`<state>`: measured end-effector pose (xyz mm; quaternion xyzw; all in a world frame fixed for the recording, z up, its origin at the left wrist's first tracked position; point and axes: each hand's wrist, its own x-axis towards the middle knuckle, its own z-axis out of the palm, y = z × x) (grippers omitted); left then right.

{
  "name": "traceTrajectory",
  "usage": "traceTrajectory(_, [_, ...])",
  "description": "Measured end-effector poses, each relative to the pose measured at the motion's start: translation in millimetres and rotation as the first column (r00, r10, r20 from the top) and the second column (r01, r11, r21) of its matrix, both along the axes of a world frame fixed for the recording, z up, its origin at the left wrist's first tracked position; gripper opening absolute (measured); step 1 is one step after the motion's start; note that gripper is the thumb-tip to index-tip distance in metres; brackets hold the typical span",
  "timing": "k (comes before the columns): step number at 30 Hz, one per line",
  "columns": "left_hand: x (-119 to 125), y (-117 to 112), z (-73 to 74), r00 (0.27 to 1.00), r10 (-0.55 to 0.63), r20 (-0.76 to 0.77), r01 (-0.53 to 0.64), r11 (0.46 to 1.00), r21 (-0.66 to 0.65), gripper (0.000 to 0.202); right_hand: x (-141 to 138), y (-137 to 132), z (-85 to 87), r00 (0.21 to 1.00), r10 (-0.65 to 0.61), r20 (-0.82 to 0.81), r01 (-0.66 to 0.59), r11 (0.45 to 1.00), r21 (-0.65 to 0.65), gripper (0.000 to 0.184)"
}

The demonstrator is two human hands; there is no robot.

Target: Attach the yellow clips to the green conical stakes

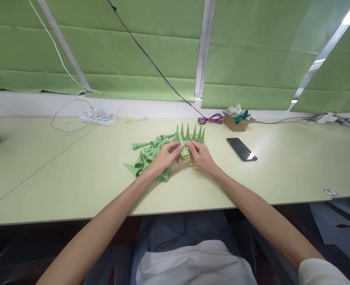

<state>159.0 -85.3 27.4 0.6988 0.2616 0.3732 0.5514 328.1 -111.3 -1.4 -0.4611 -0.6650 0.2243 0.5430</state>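
Observation:
A green plastic cone spike [183, 147] is held by my left hand [168, 157], its point tilted up and its wide end toward me. My right hand [203, 156] is closed right beside the cone's wide end; whatever lies between its fingertips is too small to make out. Loose green cones [151, 152] lie in a heap to the left, partly behind my left hand. Beyond both hands, several more cones [194, 133] stand upright in a row. Small yellow pieces [195, 164] show on the table under and around my right hand.
A black phone [241, 149] lies to the right. Behind it stands a small cardboard box [237, 123] with clear plastic and green material, next to a coiled red-blue cable [210, 119]. At the back left sits a white power strip [98, 118]. The table's front edge [180, 212] runs beneath my forearms.

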Motion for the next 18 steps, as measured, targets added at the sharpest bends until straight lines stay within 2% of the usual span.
traceTrajectory(4, [-0.6,-3.0,2.8,0.993,0.069,-0.099,-0.048,0.979,0.197,0.029,-0.5,-1.2,2.8,0.996,-0.054,0.076,0.053,0.999,0.012,0.046])
traceTrajectory(7, [0.0,-4.4,3.4,0.987,0.103,-0.124,-0.065,0.959,0.276,0.029,-0.7,-1.5,3.9,0.992,-0.074,0.104,0.073,0.997,0.017,0.046])
traceTrajectory(13, [2.0,-3.2,-0.7,0.982,0.141,-0.122,-0.09,0.931,0.353,0.03,-0.4,-0.9,3.7,0.987,-0.082,0.136,0.08,0.997,0.023,0.048])
traceTrajectory(18, [3.8,-1.5,-3.0,0.976,0.19,-0.11,-0.138,0.919,0.369,0.029,-2.4,1.2,0.7,0.994,-0.087,0.068,0.087,0.996,-0.004,0.049])
